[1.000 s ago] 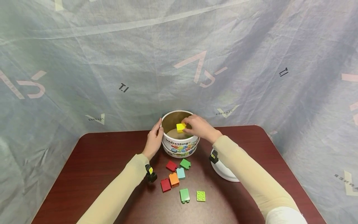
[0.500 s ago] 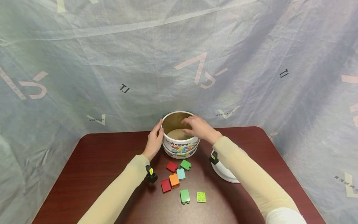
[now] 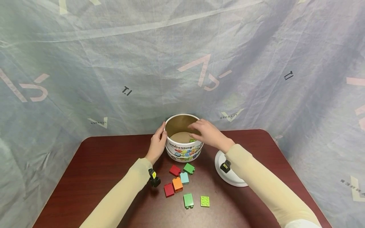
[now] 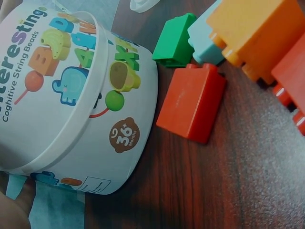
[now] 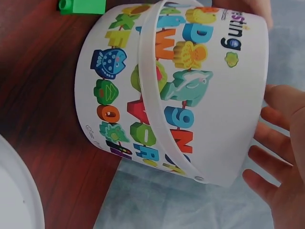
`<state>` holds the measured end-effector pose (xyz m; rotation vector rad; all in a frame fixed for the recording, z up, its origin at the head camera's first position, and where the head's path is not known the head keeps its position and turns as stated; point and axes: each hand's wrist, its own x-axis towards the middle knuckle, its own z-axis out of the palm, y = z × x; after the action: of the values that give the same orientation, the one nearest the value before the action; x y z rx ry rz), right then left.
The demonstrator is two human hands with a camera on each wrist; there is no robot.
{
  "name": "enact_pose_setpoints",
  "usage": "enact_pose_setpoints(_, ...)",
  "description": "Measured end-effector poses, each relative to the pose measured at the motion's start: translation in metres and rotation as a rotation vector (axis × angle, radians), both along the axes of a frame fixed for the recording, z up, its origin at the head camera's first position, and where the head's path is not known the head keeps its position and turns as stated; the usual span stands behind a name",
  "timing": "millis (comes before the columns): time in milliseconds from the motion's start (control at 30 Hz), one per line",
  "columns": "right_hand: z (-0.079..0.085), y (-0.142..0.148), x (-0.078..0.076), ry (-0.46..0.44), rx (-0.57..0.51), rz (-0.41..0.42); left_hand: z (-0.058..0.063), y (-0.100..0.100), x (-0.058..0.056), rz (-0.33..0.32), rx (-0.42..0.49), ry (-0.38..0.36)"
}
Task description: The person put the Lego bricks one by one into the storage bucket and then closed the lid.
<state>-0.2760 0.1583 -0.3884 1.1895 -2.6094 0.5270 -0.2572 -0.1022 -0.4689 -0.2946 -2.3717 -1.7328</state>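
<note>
A white bucket (image 3: pixel 183 148) printed with colourful letters and animals stands near the table's far edge. My left hand (image 3: pixel 156 144) rests against its left side, the extended fingers touching the wall near the rim. At the right rim hovers my right hand (image 3: pixel 209 134), fingers loosely bent and holding nothing; in the right wrist view its fingers (image 5: pixel 271 162) spread beside the bucket's mouth. Inside the bucket a small part of a green brick (image 3: pixel 192 140) shows; the near wall and right hand hide the rest of that side.
Before the bucket lie red bricks (image 3: pixel 175 170) (image 3: pixel 169 190), a dark green brick (image 3: pixel 189 168), a light blue brick (image 3: pixel 184 177), an orange brick (image 3: pixel 177 184), a green brick (image 3: pixel 188 200) and a lime brick (image 3: pixel 205 201). A white lid (image 3: pixel 225 174) lies right, partly under the right sleeve.
My right hand released the yellow brick inside the bucket, where it is out of sight. The hand then shifted slightly right, uncovering a green brick inside. My left hand stayed in place.
</note>
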Motion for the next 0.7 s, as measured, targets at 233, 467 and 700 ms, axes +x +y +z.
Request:
enact_pose_setpoints(233, 0.004, 0.01, 0.022, 0.012, -0.035, 0.024, -0.004, -0.001, -0.001, -0.003, 0.01, -0.006)
enact_pose_setpoints(467, 0.002, 0.024, 0.044, 0.048, -0.048, 0.031, -0.005, -0.002, -0.004, -0.011, 0.029, -0.016)
enact_pose_setpoints(700, -0.002, 0.034, 0.062, 0.092, -0.036, 0.057, -0.006, -0.001, -0.006, -0.01, 0.031, -0.024)
